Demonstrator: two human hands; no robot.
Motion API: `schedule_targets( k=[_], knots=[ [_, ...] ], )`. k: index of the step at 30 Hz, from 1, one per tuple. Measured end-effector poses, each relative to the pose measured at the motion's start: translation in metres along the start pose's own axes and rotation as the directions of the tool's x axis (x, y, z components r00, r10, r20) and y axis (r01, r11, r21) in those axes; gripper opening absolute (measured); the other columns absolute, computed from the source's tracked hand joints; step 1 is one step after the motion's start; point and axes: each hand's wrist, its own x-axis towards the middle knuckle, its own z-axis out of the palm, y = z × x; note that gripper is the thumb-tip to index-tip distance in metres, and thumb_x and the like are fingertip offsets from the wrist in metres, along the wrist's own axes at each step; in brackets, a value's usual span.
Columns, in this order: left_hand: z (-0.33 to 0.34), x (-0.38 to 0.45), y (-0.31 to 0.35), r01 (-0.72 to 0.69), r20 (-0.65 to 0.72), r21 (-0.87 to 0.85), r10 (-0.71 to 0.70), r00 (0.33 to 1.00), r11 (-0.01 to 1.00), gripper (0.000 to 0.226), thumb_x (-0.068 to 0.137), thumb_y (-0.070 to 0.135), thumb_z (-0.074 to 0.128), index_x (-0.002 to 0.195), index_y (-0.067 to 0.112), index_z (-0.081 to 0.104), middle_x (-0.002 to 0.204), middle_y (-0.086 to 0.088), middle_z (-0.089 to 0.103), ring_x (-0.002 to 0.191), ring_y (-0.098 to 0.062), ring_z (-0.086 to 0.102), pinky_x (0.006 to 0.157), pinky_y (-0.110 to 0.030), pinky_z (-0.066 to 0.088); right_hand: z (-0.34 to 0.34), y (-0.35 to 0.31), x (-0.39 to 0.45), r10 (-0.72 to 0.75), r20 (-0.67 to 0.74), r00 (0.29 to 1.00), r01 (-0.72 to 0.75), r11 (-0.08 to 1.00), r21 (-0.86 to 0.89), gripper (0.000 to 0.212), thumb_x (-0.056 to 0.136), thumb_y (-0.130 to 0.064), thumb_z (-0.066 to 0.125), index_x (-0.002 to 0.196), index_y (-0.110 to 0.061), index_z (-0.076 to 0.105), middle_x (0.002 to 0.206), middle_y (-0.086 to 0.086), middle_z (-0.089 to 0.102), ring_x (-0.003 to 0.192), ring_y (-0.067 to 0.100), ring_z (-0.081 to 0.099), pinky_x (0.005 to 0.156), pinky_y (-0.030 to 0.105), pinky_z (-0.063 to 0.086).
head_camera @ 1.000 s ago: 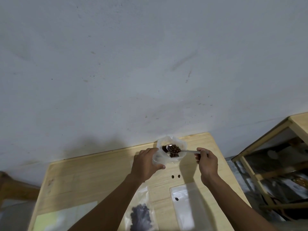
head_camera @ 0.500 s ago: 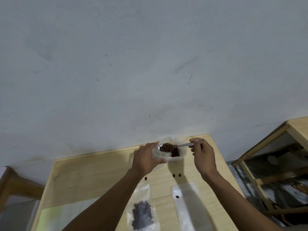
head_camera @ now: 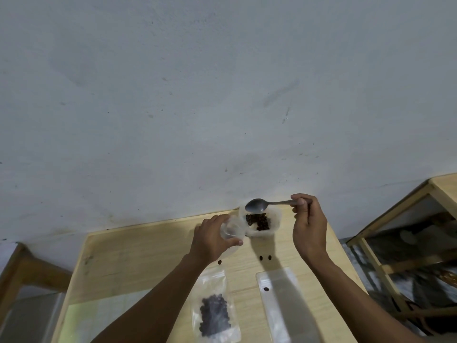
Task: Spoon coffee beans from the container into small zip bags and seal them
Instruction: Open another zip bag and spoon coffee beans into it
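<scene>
Left hand [head_camera: 214, 237] is curled round a small clear zip bag [head_camera: 232, 230], mouth held open beside the container [head_camera: 262, 222]. Right hand [head_camera: 309, 226] pinches the spoon [head_camera: 257, 205] by the handle end; the bowl hangs empty just above the container, which sits at the far table [head_camera: 138, 258] edge with coffee beans [head_camera: 258, 222] inside.

Handling, my read: bag film is light, floppy and slick, so grip near the mouth and keep it spread or it collapses. Beans are light, hard and roll freely; loose beans [head_camera: 265, 257] on the table show that. The spoon is stiff, so a handle-end grip is fine if the bowl stays level.

Versus half a second ago: the spoon was heaped with beans, now it is empty and higher. Whether the load landed in the bag I cannot tell.

A filled bag [head_camera: 214, 311] lies near the table front, and a flat empty bag [head_camera: 284, 300] to its right carries one stray bean.
</scene>
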Motion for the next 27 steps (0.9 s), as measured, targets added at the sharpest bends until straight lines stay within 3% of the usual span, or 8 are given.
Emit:
schedule_targets(
  k=[4, 10, 13, 18, 24, 27],
  knots=[
    [0.007, 0.001, -0.008, -0.049, -0.004, 0.036, 0.049, 0.999, 0.998, 0.075, 0.065, 0.058, 0.081, 0.128, 0.029, 0.055, 0.125, 0.018, 0.058, 0.117, -0.013, 0.052, 0.103, -0.038, 0.039, -0.005, 0.027, 0.006, 0.137, -0.062, 0.989, -0.138, 0.990, -0.008, 0.024, 0.105, -0.021, 0.040, 0.106, -0.022, 0.065, 0.101, -0.004, 0.068, 0.089, 0.011, 0.065, 0.074, 0.024, 0.046],
    [0.023, 0.010, -0.012, -0.122, -0.027, 0.136, 0.127, 0.992, 0.983, 0.079, 0.057, 0.060, 0.083, 0.126, 0.026, 0.061, 0.121, 0.015, 0.064, 0.109, -0.016, 0.059, 0.090, -0.029, 0.039, 0.002, 0.068, -0.006, 0.271, -0.041, 0.962, -0.273, 0.957, -0.094, 0.024, 0.102, -0.019, 0.048, 0.110, -0.018, 0.070, 0.102, -0.003, 0.071, 0.088, 0.014, 0.069, 0.078, 0.028, 0.052],
    [0.028, 0.015, -0.008, -0.122, 0.022, 0.180, 0.120, 0.993, 0.976, 0.082, 0.059, 0.062, 0.081, 0.131, 0.029, 0.058, 0.124, 0.016, 0.062, 0.113, -0.013, 0.056, 0.093, -0.028, 0.037, 0.007, 0.081, -0.010, 0.287, -0.012, 0.958, -0.287, 0.951, -0.115, 0.024, 0.102, -0.015, 0.047, 0.108, -0.015, 0.070, 0.101, -0.001, 0.072, 0.086, 0.014, 0.068, 0.073, 0.021, 0.048],
    [0.032, 0.020, -0.003, -0.107, 0.065, 0.230, 0.095, 0.993, 0.967, 0.081, 0.062, 0.063, 0.078, 0.133, 0.032, 0.054, 0.127, 0.016, 0.061, 0.117, -0.014, 0.053, 0.094, -0.028, 0.035, 0.008, 0.091, -0.010, 0.364, 0.024, 0.931, -0.357, 0.922, -0.148, 0.026, 0.104, -0.015, 0.041, 0.102, -0.013, 0.067, 0.087, 0.003, 0.068, 0.085, 0.020, 0.064, 0.074, 0.026, 0.047],
    [0.036, 0.021, -0.001, -0.106, 0.068, 0.238, 0.092, 0.993, 0.965, 0.080, 0.063, 0.063, 0.078, 0.133, 0.033, 0.054, 0.127, 0.016, 0.061, 0.117, -0.013, 0.053, 0.094, -0.029, 0.035, 0.008, 0.096, -0.001, 0.515, -0.061, 0.855, -0.517, 0.855, -0.027, 0.028, 0.101, -0.015, 0.040, 0.094, -0.020, 0.066, 0.083, 0.005, 0.067, 0.085, 0.023, 0.064, 0.082, 0.044, 0.050],
    [0.034, 0.020, -0.002, -0.094, 0.053, 0.230, 0.084, 0.995, 0.969, 0.080, 0.063, 0.063, 0.078, 0.133, 0.033, 0.053, 0.128, 0.016, 0.060, 0.117, -0.013, 0.053, 0.094, -0.027, 0.035, 0.005, 0.088, 0.004, 0.538, -0.078, 0.839, -0.538, 0.843, 0.024, 0.028, 0.101, -0.015, 0.039, 0.094, -0.018, 0.066, 0.085, 0.005, 0.066, 0.082, 0.022, 0.062, 0.081, 0.044, 0.050]
  ],
)
